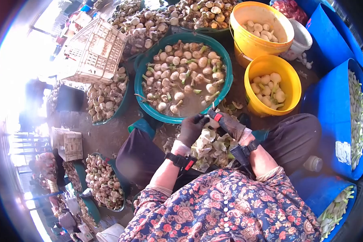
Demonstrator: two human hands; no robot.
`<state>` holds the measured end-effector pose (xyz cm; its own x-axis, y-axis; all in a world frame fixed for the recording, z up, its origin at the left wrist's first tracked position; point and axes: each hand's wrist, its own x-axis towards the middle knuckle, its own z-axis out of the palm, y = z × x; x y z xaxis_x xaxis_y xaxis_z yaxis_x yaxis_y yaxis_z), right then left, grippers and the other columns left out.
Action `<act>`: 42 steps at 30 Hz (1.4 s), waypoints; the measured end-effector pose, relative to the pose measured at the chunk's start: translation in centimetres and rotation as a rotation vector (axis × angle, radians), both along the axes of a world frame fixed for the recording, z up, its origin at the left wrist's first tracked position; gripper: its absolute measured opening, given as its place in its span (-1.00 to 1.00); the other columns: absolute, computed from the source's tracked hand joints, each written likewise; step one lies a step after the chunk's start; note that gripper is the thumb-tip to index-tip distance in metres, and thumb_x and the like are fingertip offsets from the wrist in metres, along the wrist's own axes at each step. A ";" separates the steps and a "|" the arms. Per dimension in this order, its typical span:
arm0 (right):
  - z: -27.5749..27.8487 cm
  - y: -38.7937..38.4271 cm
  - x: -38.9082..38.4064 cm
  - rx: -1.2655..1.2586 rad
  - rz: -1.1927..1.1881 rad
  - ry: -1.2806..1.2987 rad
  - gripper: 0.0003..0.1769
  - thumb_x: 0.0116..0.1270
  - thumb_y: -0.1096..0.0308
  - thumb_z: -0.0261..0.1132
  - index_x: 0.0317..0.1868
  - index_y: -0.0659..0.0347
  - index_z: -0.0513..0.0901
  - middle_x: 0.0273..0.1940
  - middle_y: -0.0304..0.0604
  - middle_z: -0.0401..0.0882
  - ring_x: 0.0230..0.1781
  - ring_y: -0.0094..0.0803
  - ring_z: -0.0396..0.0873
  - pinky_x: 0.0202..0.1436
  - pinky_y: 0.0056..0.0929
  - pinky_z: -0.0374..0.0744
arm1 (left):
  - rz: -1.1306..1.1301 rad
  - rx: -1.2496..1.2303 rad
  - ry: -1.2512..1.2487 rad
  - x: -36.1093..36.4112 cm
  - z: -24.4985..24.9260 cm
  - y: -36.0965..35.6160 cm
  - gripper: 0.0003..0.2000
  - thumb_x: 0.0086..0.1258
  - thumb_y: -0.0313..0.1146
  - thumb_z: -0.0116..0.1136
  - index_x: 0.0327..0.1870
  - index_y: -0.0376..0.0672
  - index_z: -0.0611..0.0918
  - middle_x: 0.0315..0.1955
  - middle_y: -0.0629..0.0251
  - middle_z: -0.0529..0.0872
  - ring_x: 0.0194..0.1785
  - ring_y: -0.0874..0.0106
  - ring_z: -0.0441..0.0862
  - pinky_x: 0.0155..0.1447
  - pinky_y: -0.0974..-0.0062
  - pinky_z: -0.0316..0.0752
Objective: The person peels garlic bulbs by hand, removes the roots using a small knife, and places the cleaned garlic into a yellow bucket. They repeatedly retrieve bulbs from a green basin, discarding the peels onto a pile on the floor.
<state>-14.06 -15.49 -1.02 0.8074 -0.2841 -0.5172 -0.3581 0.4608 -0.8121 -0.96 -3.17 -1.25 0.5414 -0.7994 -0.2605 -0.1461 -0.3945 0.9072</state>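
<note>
Both hands wear dark, dirty work gloves and meet above my lap. My left hand (192, 128) is closed at a pale garlic bulb (212, 122), partly hidden between the hands. Curled beside it, my right hand (229, 125) grips what looks like a small knife (213, 106); only a thin tip shows past the fingers, near a red band. Below the hands lies a heap of loose garlic skins and leaves (213, 146). Just beyond them stands a green tub (225, 92) of murky water with many stemmed bulbs floating in it.
Yellow buckets (296, 90) holding peeled bulbs stand at the front right. Blue bins (330, 109) line the right side. Untrimmed garlic (105, 181) fills tubs at left and back. A white crate (94, 52) rests at the upper left. Other people (48, 165) are at far left.
</note>
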 end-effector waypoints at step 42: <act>1.5 -6.7 -2.3 0.729 -0.454 -0.831 -0.77 0.33 0.10 0.08 -0.35 0.06 0.43 -0.45 -0.28 0.43 -0.49 -0.43 0.39 -0.34 -0.38 0.41 | -0.231 0.406 -0.356 6.3 -11.2 -11.0 -0.36 0.10 -0.02 0.34 0.10 -0.33 0.50 -0.09 -0.04 0.65 0.01 0.08 0.60 0.11 0.32 0.46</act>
